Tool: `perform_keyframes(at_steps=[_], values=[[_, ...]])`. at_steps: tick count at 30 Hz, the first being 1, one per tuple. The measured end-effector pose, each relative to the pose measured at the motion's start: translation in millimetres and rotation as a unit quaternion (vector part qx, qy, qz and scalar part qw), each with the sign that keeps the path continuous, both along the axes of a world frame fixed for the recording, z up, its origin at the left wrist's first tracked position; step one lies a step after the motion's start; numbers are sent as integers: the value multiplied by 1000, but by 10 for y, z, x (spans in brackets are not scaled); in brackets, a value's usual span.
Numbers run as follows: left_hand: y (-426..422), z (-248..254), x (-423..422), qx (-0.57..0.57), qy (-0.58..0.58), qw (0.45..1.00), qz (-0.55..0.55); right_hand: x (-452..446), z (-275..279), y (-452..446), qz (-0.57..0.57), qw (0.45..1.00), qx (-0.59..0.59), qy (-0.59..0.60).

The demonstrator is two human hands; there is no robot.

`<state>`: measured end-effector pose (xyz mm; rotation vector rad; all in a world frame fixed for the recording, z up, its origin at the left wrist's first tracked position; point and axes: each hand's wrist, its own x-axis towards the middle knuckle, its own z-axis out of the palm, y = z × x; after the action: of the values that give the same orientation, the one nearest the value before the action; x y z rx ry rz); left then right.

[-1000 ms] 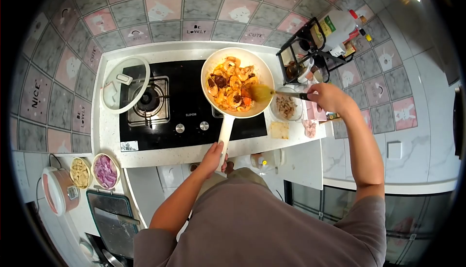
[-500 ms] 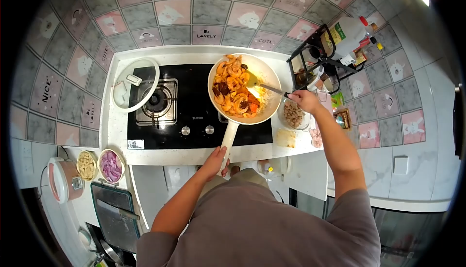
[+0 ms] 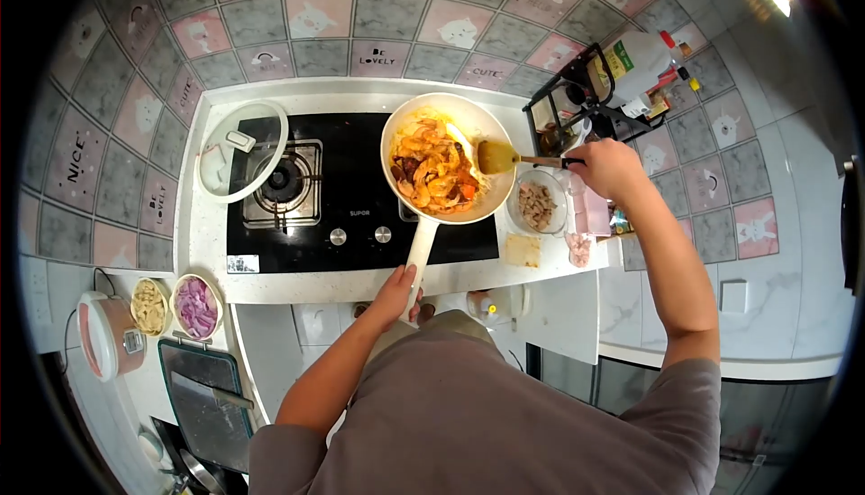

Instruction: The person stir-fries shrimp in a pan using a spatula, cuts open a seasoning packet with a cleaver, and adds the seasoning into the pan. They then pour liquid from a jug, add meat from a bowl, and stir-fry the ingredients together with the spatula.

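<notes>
A white frying pan (image 3: 494, 124) sits over the right side of the black stove. Orange shrimp (image 3: 432, 171) with darker pieces lie mostly in its left and middle part. My left hand (image 3: 395, 297) is closed round the pan's pale handle, near the counter's front edge. With my right hand (image 3: 605, 167) I grip the dark handle of a spatula (image 3: 496, 157); its yellowish blade is at the pan's right inner side, beside the shrimp. Just right of the pan stands a clear bowl of chopped meat (image 3: 538, 205).
A glass lid (image 3: 216, 190) leans over the left burner (image 3: 285, 185). At the back right is a black rack (image 3: 577, 99) with bottles. Lower left are bowls of purple onion (image 3: 196, 307) and pale slices (image 3: 149, 307), a rice cooker (image 3: 101, 336), and a knife on a cutting board (image 3: 203, 423).
The spatula has gone from among the shrimp at the back of the pan to its right side. My right hand has shifted slightly right and up; my left hand keeps its hold.
</notes>
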<state>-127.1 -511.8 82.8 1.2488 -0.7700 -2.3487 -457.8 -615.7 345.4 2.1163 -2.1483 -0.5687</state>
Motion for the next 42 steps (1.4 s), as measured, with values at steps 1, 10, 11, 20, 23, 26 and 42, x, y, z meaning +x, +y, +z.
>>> perform_keyframes(at_steps=[1, 10, 11, 20, 23, 26, 42], values=[[-4, -7, 2, 3, -1, 1000, -3, 118, 45, -41, -22, 999, 37, 11], [-12, -26, -9, -1, 3, 1000, 1, -554, -915, -139, -335, 836, 221, -374], [-8, -23, -6, -1, 0, 1000, -2, -605, -1194, -57, -307, 847, 177, -396], [-24, 84, 2, 23, 7, 1000, 0, -303, -1129, 106, -16, 973, -73, -220], [-26, 68, 10, 14, 10, 1000, -4, -216, -629, 227, 103, 983, -114, -100], [-8, 21, 15, 4, 9, 1000, -6, -221, -305, 240, 77, 989, -108, -71], [-24, 36, 17, 17, 9, 1000, -2, -556, -1539, 63, -239, 888, 66, -387]])
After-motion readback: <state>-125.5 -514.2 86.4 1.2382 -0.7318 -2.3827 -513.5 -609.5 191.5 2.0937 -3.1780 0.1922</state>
